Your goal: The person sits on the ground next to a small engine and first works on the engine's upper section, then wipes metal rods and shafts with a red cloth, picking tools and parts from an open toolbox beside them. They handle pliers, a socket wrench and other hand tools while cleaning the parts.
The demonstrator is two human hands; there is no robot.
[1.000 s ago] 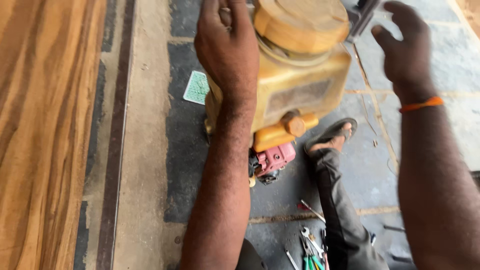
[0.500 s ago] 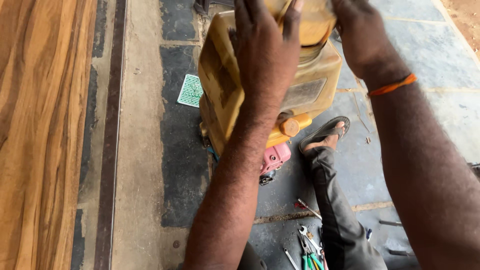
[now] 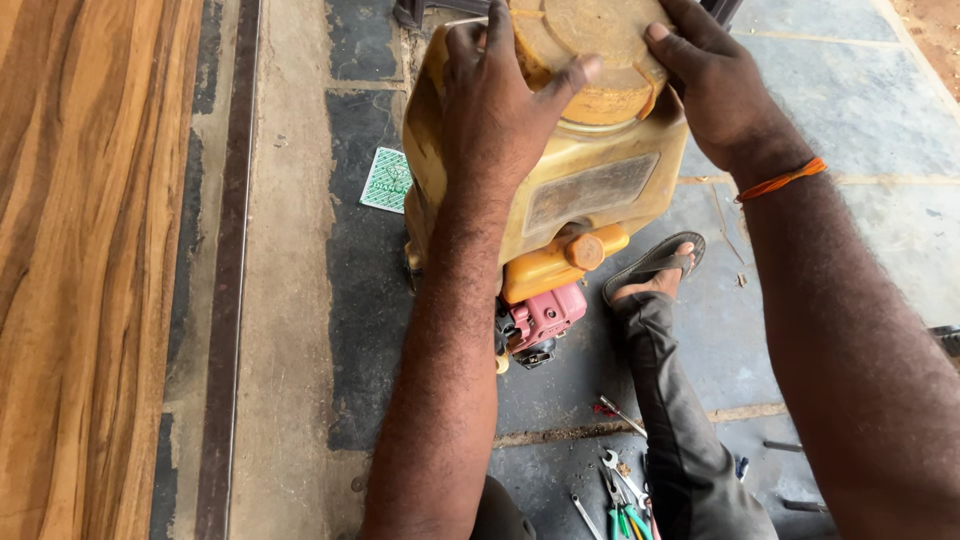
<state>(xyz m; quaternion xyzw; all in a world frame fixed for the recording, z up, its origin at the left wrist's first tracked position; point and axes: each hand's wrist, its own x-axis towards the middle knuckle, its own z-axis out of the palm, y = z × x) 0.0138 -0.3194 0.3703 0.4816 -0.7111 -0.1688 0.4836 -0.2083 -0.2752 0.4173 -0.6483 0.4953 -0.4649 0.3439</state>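
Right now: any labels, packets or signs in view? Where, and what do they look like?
Label: front face of the yellow tank, below the lid both hands grip; rectangular, faded grey-brown, worn.
Packet: flat on the dark floor left of the tank; small square, white with green pattern.
No signs or screens.

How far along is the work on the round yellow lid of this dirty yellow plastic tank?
Done: the round yellow lid sits on top of the dirty yellow plastic tank. In hand: left hand and right hand both grip the lid's rim; whether it is tight cannot be told. Left: the spanners and pliers lie unused on the floor by the bent leg.
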